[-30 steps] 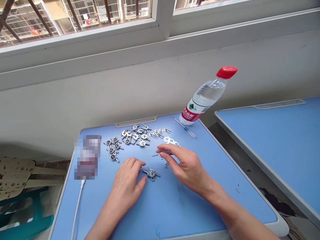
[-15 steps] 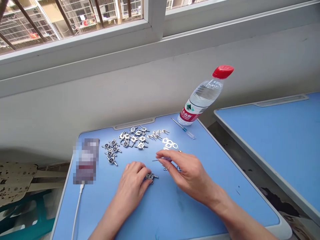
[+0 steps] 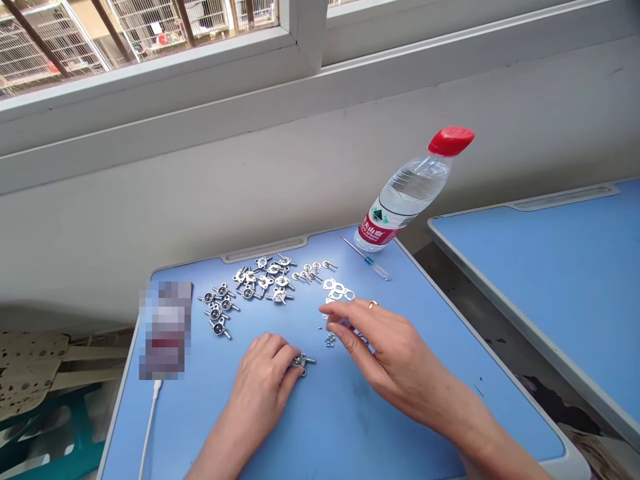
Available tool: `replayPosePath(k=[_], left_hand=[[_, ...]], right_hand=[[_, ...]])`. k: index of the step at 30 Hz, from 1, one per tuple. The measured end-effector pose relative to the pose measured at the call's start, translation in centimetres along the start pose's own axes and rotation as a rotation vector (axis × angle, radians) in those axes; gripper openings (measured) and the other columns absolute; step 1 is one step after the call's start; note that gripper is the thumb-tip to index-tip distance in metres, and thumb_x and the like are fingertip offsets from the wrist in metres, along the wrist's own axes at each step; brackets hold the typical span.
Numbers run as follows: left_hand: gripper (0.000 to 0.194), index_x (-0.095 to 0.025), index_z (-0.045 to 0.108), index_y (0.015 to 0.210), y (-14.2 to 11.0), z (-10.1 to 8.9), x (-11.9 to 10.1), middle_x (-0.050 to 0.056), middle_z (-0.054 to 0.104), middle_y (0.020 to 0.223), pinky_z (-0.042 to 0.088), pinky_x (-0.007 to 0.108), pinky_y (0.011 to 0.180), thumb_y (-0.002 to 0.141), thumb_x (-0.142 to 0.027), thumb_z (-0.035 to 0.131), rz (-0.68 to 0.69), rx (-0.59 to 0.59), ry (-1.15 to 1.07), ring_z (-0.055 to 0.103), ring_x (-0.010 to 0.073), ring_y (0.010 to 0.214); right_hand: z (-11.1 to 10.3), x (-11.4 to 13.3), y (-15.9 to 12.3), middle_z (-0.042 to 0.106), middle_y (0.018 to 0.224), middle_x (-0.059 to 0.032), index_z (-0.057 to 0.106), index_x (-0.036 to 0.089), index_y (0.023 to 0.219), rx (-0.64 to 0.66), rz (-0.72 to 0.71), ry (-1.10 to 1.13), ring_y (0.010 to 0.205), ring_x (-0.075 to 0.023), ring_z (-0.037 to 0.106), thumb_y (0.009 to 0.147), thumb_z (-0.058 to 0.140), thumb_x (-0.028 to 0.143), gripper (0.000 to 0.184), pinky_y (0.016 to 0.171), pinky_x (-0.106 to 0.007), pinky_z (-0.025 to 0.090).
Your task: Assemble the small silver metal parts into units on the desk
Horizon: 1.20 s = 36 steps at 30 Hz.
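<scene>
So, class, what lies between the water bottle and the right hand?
The head view shows a small screwdriver lying on the blue desk between the water bottle and right hand.

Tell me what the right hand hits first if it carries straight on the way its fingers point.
Probably the cross-shaped metal fitting on the right edge of the cluster of small metal fittings. The right hand looks raised above the desk, though, so depth is unclear and it could pass over.

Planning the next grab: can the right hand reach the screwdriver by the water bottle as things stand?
Probably yes. The right hand is near the screwdriver, and nothing lies between them; the pierced metal plate sits off to the left.
</scene>
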<state>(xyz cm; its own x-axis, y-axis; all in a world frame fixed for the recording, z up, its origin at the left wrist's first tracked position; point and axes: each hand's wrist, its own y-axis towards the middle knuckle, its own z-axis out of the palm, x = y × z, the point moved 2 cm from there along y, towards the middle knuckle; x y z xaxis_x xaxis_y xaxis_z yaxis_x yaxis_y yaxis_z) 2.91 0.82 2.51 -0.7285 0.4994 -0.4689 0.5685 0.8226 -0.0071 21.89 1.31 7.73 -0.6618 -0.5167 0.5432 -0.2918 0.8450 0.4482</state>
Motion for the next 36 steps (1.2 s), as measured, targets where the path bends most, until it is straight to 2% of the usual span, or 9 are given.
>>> replayPosePath(k=[5,8,11,14,18,26,30,33,36], left_hand=[[0.008,-0.019,0.061,0.095,0.0,0.1,0.1,0.004,0.063,0.089,0.047,0.032,0.069,0.091,-0.015,0.055,0.015,-0.001,-0.006,0.056,0.0206,0.080],[0.009,-0.019,0.061,0.095,0.0,0.1,0.3,0.004,0.063,0.089,0.047,0.032,0.069,0.092,-0.015,0.054,0.021,-0.010,-0.007,0.056,0.0203,0.080],[0.009,-0.019,0.061,0.095,-0.1,0.2,0.5,0.004,0.063,0.088,0.047,0.033,0.069,0.092,-0.015,0.054,0.020,-0.015,-0.009,0.056,0.0201,0.079],[0.009,-0.020,0.061,0.094,-0.2,0.2,0.5,0.004,0.064,0.088,0.047,0.032,0.068,0.091,-0.015,0.054,0.021,-0.017,-0.006,0.057,0.0202,0.078],[0.008,-0.019,0.061,0.094,-0.2,0.2,0.4,0.004,0.064,0.088,0.047,0.033,0.069,0.090,-0.014,0.055,0.021,-0.015,0.002,0.057,0.0206,0.079],[0.009,-0.020,0.061,0.094,-0.2,0.3,0.5,0.003,0.063,0.088,0.047,0.032,0.069,0.091,-0.015,0.054,0.010,-0.016,0.019,0.057,0.0203,0.079],[0.009,-0.020,0.061,0.094,-0.3,0.3,0.5,0.003,0.063,0.087,0.047,0.033,0.069,0.091,-0.015,0.054,0.014,-0.015,0.019,0.056,0.0204,0.080],[0.011,-0.020,0.061,0.094,-0.3,0.3,0.5,0.004,0.063,0.087,0.046,0.033,0.069,0.093,-0.016,0.051,0.026,-0.021,0.017,0.056,0.0199,0.079],[0.013,-0.020,0.061,0.095,-0.3,0.3,0.5,0.004,0.063,0.087,0.046,0.033,0.070,0.094,-0.016,0.049,0.028,-0.019,0.017,0.056,0.0197,0.080]], right_hand=[[-0.5,-0.9,-0.3,0.064,0.078,-0.0062,0.057,0.017,0.101,0.160,0.092,-0.127,0.070,-0.0197,0.059,0.095,0.032,0.012,0.026,0.059,-0.031,0.045],[-0.4,-1.7,-0.6,0.063,0.078,-0.0045,0.056,0.019,0.100,0.234,0.139,-0.159,0.062,-0.0165,0.057,0.094,0.029,0.010,0.029,0.054,-0.028,0.041],[0.1,-2.5,-0.7,0.062,0.077,-0.0026,0.055,0.020,0.093,0.282,0.164,-0.214,0.054,-0.0136,0.053,0.093,0.033,0.010,0.025,0.049,-0.026,0.034],[0.8,-3.2,-0.7,0.060,0.075,-0.0013,0.053,0.020,0.082,0.335,0.156,-0.304,0.052,-0.0127,0.051,0.090,0.040,0.008,0.020,0.047,-0.026,0.027],[1.9,-3.5,-0.6,0.058,0.074,-0.0006,0.054,0.019,0.076,0.404,0.150,-0.369,0.050,-0.0112,0.048,0.087,0.045,0.004,0.020,0.046,-0.026,0.021],[4.0,-3.1,-0.6,0.056,0.076,-0.0025,0.057,0.017,0.075,0.437,0.099,-0.462,0.049,-0.0103,0.045,0.088,0.050,0.009,0.017,0.046,-0.028,0.014],[4.6,-3.3,-0.7,0.055,0.069,-0.0028,0.055,0.016,0.070,0.476,0.121,-0.523,0.046,-0.0112,0.042,0.082,0.046,-0.002,0.023,0.046,-0.029,0.012],[4.7,-3.4,-0.7,0.058,0.070,-0.0040,0.055,0.016,0.069,0.508,0.135,-0.524,0.047,-0.0121,0.045,0.078,0.047,-0.004,0.024,0.046,-0.029,0.013],[4.5,-3.0,-0.7,0.061,0.073,-0.0048,0.057,0.017,0.073,0.449,0.136,-0.429,0.053,-0.0139,0.052,0.080,0.049,0.000,0.020,0.046,-0.027,0.020]])
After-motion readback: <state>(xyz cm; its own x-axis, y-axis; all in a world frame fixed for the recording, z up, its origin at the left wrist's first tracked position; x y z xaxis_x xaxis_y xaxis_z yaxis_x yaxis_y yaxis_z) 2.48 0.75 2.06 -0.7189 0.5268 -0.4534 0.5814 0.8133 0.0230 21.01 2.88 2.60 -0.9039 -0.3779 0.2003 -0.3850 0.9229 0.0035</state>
